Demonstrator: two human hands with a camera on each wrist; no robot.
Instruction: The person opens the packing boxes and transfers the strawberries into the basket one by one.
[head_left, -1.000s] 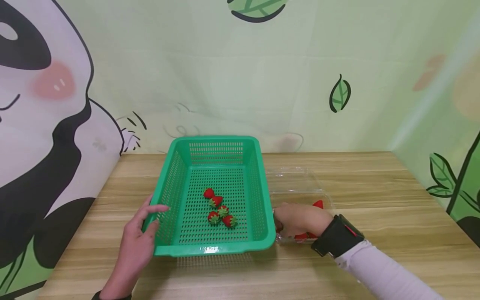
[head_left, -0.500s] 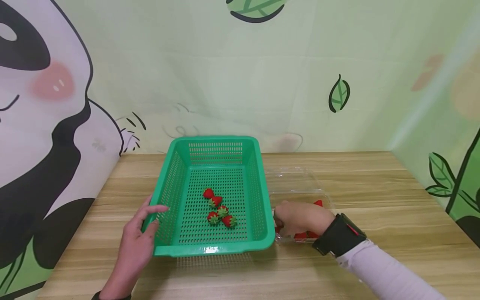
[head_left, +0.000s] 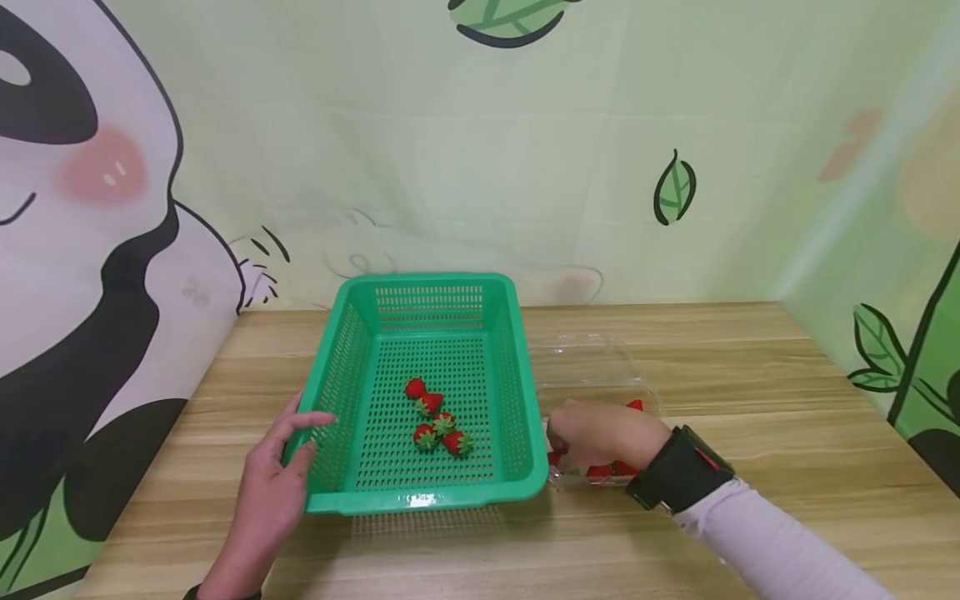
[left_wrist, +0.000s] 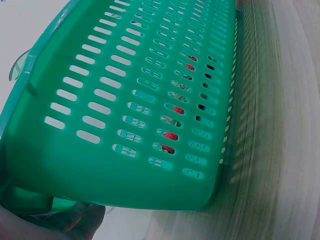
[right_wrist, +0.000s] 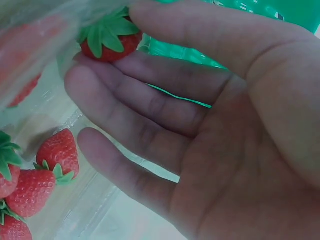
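The left hand [head_left: 273, 477] gripped the green basket [head_left: 450, 498], long axis running forward, at its left side; right of it, the right hand [head_left: 609, 433] pinched a strawberry [right_wrist: 107, 39], leaves wristward.

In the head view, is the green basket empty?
No, five strawberries lie on the floor of the basket.

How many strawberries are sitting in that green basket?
5 in the green basket: the farthest strawberry, a second one just nearer, a middle one, a near-left one and a near-right one. None seems hidden there.
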